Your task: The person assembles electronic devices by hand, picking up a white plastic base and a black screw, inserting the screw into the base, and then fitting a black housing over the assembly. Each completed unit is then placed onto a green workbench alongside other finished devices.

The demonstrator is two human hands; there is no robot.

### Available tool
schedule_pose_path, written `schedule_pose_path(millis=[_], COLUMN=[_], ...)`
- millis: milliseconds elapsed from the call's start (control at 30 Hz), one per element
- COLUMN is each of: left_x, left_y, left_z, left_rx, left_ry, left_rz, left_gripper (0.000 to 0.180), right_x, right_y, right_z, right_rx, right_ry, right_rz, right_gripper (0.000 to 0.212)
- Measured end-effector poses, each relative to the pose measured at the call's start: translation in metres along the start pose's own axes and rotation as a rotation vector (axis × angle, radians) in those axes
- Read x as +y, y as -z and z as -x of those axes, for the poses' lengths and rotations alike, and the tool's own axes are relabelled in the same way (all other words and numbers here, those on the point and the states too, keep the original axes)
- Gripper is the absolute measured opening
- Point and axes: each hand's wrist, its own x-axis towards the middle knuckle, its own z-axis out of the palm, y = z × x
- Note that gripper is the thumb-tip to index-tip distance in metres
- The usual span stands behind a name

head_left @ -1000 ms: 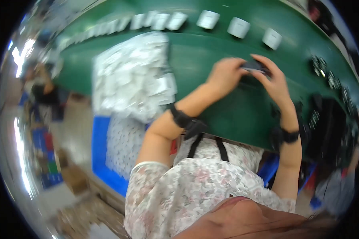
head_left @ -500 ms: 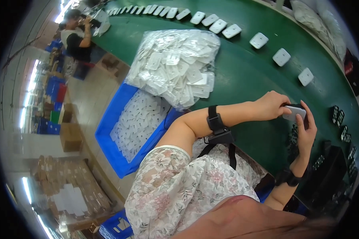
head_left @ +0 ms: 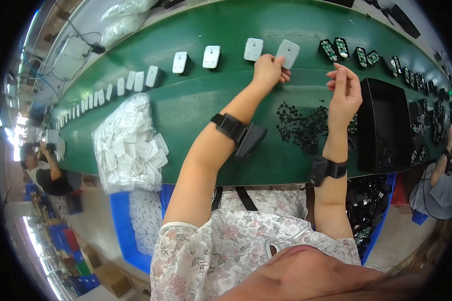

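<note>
My left hand (head_left: 270,72) is closed on the lower left edge of a white-faced plastic case (head_left: 288,53), a flat rounded rectangle with small holes. That case is tilted at the right end of a row of similar cases, just beside a white case (head_left: 253,49). My right hand (head_left: 344,93) is raised to the right, fingers parted and loosely bent, with nothing visible in it. Below and between the hands lies a scatter of small black parts (head_left: 301,125). Black housings with green circuit boards (head_left: 328,50) stand beyond my right hand.
A clear bag of white covers (head_left: 128,145) sits at the left on the green table (head_left: 186,110). Under it is a blue bin (head_left: 120,220) of white pieces. An open black box (head_left: 381,105) stands right of my right hand. People sit at both far sides.
The view has swung right. Both hands were on the case before; now my left hand alone holds it out by the row, and my right hand has let go.
</note>
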Motion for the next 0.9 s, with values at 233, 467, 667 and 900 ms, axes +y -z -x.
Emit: schedule_pose_path(millis=[233, 467, 667, 900], left_x=[-0.02, -0.013, -0.026, -0.022], left_y=[-0.015, -0.024, -0.009, 0.041], left_z=[-0.062, -0.059, -0.014, 0.171], left_rx=[0.139, 0.249, 0.337, -0.067], left_ry=[0.002, -0.009, -0.351, -0.503], left_rz=[-0.084, -0.333, -0.648, -0.957], left_gripper=[0.033, 0.039, 0.042, 0.028], right_x=[-0.001, 0.009, 0.012, 0.045], right_y=[0.005, 0.013, 0.003, -0.009], right_z=[-0.009, -0.012, 0.003, 0.024], right_rx=[0.026, -0.156, -0.562, -0.787], right_ry=[0.012, -0.052, 0.017, 0.266], right_rz=[-0.072, 0.251, 0.669, 0.761], right_gripper=[0.019, 0.017, 0.016, 0.017])
